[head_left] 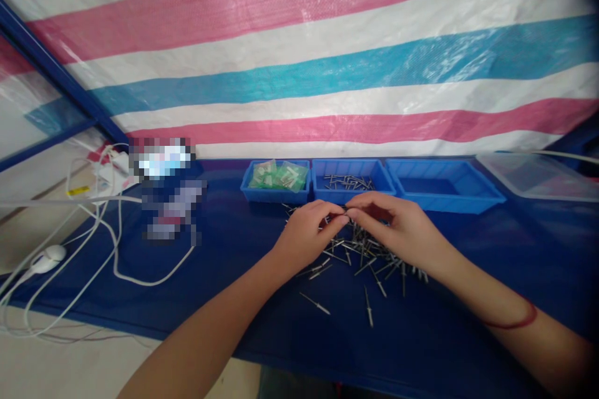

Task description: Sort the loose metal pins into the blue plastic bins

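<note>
Left hand (311,234): thumb and fingertips brought together above the pile; whether a pin is gripped cannot be told. Right hand (397,224): likewise pinched, fingertips meeting those of the left; its hold, if any, is hidden at the contact. Risk, as judged: a slim pin could be dropped where the fingertips meet, since little surface is offered for a grip.

Loose pins (362,243), metal, rivet-like, thin-stemmed: heaped beneath the hands, on the middle of the worktop (421,336), stems crossed. Several could be dragged along when one is lifted, because of the tangle; fingertips could be pricked by the stem ends.

Stray pins, two: one (316,304) slanted, one (369,307) pointing roughly towards the front edge. Both are set apart from the heap, on its front-edge side; either could be swept over that edge by a passing forearm.

Blue trays, three, ranged along the back edge. First tray (276,195): green and clear packets (281,176) held inside. Middle tray (327,192): further pins (350,182) contained. Third tray (430,187): placed rightmost. Pins could be put in the wrong tray, the three being set side by side and much alike.

White cables (116,255): looped across the left end, well apart from the heap; a loop could be snagged by a wide left-arm movement.
</note>
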Tool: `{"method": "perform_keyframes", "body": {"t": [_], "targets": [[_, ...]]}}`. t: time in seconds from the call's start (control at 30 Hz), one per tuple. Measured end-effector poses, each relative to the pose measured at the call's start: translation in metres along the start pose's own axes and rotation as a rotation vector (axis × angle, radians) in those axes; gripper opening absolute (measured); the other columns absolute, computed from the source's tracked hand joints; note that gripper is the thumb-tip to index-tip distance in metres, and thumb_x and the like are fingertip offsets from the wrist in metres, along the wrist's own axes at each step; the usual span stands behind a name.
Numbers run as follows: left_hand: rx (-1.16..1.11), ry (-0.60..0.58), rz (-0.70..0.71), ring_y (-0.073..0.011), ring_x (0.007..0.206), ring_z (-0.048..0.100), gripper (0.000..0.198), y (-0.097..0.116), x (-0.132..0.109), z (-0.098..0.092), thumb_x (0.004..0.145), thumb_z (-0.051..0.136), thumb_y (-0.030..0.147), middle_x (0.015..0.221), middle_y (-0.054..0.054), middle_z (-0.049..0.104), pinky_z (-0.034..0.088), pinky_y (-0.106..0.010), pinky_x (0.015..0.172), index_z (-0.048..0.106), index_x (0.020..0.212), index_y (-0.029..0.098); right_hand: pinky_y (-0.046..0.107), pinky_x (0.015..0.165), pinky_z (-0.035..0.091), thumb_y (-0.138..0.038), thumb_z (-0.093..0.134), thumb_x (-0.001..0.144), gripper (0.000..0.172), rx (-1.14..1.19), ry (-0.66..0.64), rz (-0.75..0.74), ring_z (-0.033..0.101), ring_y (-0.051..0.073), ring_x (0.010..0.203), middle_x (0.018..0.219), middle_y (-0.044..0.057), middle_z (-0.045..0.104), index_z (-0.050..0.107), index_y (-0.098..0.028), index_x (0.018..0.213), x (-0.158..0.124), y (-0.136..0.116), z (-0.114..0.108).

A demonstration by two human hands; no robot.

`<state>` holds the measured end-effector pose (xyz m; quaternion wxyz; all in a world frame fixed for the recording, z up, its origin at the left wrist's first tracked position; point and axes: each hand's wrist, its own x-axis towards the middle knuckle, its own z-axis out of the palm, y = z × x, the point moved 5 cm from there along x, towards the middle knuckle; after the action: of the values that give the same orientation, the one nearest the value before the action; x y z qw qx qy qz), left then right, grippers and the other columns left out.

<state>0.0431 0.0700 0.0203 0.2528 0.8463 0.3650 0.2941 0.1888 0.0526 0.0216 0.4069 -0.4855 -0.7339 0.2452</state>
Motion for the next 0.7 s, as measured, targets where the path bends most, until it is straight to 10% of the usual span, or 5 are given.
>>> {"method": "perform_keyframes", "body": {"t": [0.2, 0.33, 0.5, 0.7], "targets": [[-0.023, 0.117, -0.060, -0.0147, 0.075, 0.059, 0.019, -0.007, 0.001, -0.007, 0.091, 0.052, 0.031, 0.085, -0.002, 0.067, 0.044, -0.025, 0.072, 0.066, 0.091, 0.018, 0.036, 0.074, 0.052, -0.034, 0.053, 0.088, 0.026, -0.305, 0.159, -0.116, 0.064, 0.022, 0.083, 0.089, 0.008, 0.068, 0.063, -0.019, 0.106, -0.017, -0.029, -0.019], [-0.030, 0.140, -0.078, -0.0138, 0.073, 0.058, 0.021, -0.011, 0.004, -0.010, 0.091, 0.051, 0.033, 0.084, -0.001, 0.067, 0.043, -0.024, 0.070, 0.066, 0.090, 0.018, 0.046, 0.101, 0.038, -0.045, 0.056, 0.085, 0.050, -0.387, -0.193, -0.525, 0.045, 0.029, 0.126, 0.131, 0.012, 0.056, 0.054, -0.019, 0.128, -0.064, -0.068, 0.011], [-0.051, 0.175, -0.074, -0.0129, 0.070, 0.057, 0.020, -0.009, 0.004, -0.012, 0.091, 0.051, 0.031, 0.080, -0.001, 0.066, 0.043, -0.023, 0.068, 0.065, 0.087, 0.017, 0.047, 0.117, 0.007, -0.045, 0.034, 0.097, 0.047, -0.379, -0.612, -0.670, 0.027, 0.018, 0.139, 0.147, -0.001, 0.042, 0.042, -0.025, 0.139, -0.092, -0.078, 0.065], [-0.056, 0.175, -0.049, -0.0126, 0.070, 0.058, 0.019, -0.009, 0.002, -0.012, 0.091, 0.051, 0.031, 0.079, 0.000, 0.066, 0.043, -0.023, 0.067, 0.065, 0.088, 0.018, 0.043, 0.118, 0.003, -0.037, 0.040, 0.097, 0.037, -0.441, -0.486, -0.616, 0.040, 0.017, 0.132, 0.131, -0.001, 0.059, 0.055, -0.023, 0.127, -0.084, -0.061, 0.067]]}}
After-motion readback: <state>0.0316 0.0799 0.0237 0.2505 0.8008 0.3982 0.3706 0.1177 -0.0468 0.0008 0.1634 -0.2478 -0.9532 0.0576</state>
